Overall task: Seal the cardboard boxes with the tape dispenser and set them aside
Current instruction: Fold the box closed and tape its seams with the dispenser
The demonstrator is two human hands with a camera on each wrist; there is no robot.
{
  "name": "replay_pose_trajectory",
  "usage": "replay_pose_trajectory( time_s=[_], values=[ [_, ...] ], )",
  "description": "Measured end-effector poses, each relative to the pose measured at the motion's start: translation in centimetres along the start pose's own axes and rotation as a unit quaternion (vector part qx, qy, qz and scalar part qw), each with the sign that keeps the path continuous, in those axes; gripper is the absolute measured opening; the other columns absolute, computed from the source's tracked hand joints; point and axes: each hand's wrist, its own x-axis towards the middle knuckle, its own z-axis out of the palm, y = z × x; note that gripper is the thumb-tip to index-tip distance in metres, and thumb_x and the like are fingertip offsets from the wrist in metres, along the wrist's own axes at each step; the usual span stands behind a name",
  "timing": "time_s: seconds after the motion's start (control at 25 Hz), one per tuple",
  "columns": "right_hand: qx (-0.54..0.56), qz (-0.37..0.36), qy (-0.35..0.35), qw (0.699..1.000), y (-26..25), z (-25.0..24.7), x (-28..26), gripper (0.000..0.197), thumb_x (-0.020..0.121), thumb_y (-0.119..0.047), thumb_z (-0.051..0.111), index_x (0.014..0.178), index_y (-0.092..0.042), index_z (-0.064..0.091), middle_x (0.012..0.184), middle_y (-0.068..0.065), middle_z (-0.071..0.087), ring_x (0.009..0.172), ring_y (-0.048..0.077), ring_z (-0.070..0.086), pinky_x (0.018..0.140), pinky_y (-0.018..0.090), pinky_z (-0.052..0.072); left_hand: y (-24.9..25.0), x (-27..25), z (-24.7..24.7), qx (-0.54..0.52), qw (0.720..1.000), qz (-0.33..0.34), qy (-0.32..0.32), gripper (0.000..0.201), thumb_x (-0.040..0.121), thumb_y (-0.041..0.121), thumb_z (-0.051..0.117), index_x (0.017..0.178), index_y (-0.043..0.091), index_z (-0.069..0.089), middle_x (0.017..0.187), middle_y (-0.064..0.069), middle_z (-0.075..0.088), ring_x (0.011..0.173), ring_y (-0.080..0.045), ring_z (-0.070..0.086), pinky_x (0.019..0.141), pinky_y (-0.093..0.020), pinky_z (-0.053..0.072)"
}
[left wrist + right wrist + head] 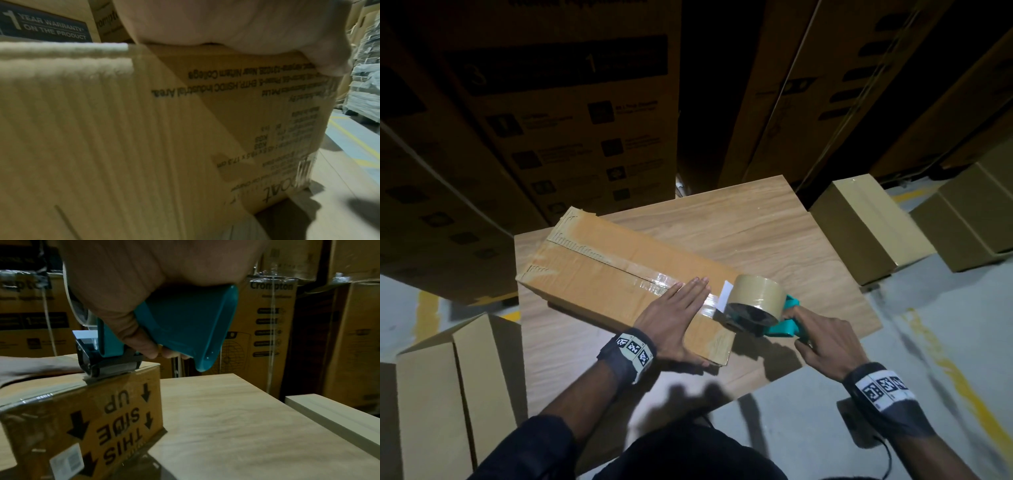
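Fingers (697, 286) of left hand (674, 318) flat on glossy taped cardboard box (599, 270); right hand (822, 339) around teal dispenser (774, 320).

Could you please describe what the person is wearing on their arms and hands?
Both hands, left hand and right hand, are bare, without gloves. Each wrist carries a dark band with white square black-patterned marker tags. A thin black cable trails from the right band. The left forearm shows a dark sleeve pushed up.

Dim warehouse, wood-grain table (774, 222), grey floor (893, 394) with yellow lines, stacked cartons (551, 102)
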Motion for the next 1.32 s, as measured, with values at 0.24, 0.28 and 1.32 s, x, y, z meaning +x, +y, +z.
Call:
replay_pose_trajectory(
  time_s=[0.24,0.28,1.32],
  values=[
    [0.002,0.063,-0.004,0.998,4.4,-0.4,-5.3,0.064,0.067,-0.016,0.081,0.115,-0.038,0.043,0.088,-0.008,0.07,0.063,0.024,0.064,0.052,0.037,0.052,0.0,0.1,0.2,0.011,1.0,0.002,-0.011,0.15,0.058,0.111,0.024,0.161,0.009,-0.016,0.168,-0.007,-0.026,0.156,-0.021,-0.022,0.128,-0.043,0.002],
    [0.002,0.063,-0.007,0.998,4.2,-0.1,-5.2,0.065,0.066,-0.016,0.081,0.115,-0.037,0.044,0.087,-0.009,0.07,0.063,0.024,0.065,0.052,0.037,0.052,0.0,0.1,0.2,0.011,1.0,0.002,-0.011,0.15,0.058,0.111,0.024,0.161,0.009,-0.016,0.168,-0.007,-0.026,0.156,-0.021,-0.022,0.128,-0.043,0.001],
    [0.118,0.042,-0.095,0.988,-9.9,9.5,1.5,0.061,0.073,-0.024,0.059,0.124,-0.038,0.029,0.116,0.002,0.067,0.079,0.039,0.064,0.062,0.042,0.046,-2.5,-4.2,0.1,-0.056,0.995,-0.08,-0.005,0.088,0.09,0.049,0.032,0.162,0.019,-0.009,0.169,0.0,-0.017,0.156,-0.017,-0.018,0.128,-0.04,-0.008]
  ],
)
